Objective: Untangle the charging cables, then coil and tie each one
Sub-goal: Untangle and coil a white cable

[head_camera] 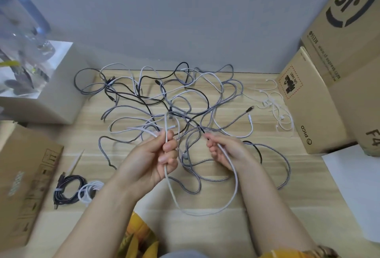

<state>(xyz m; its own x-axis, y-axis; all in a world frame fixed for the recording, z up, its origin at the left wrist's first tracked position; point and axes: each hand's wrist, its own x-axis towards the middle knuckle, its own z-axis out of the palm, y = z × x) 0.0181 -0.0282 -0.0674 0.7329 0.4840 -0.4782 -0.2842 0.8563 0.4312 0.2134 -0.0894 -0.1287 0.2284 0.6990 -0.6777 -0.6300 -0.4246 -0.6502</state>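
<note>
A tangle of grey, white and black charging cables [164, 97] spreads over the wooden table [267, 206]. My left hand [160, 159] grips a light grey cable [205, 213] in its curled fingers, and a short loop of it stands above the fist. The same cable hangs down in a wide loop toward the table's near edge and rises to my right hand [224, 150], which pinches it. A coiled black cable [70, 190] and a coiled white cable [90, 192], each tied, lie at the near left.
Cardboard boxes stand at the right [308, 103] and at the left [24, 179]. A white box [59, 93] holding a clear jug sits at the back left. Several white ties [275, 105] lie at the right, one tie [75, 162] at the left. White paper [357, 185] lies near right.
</note>
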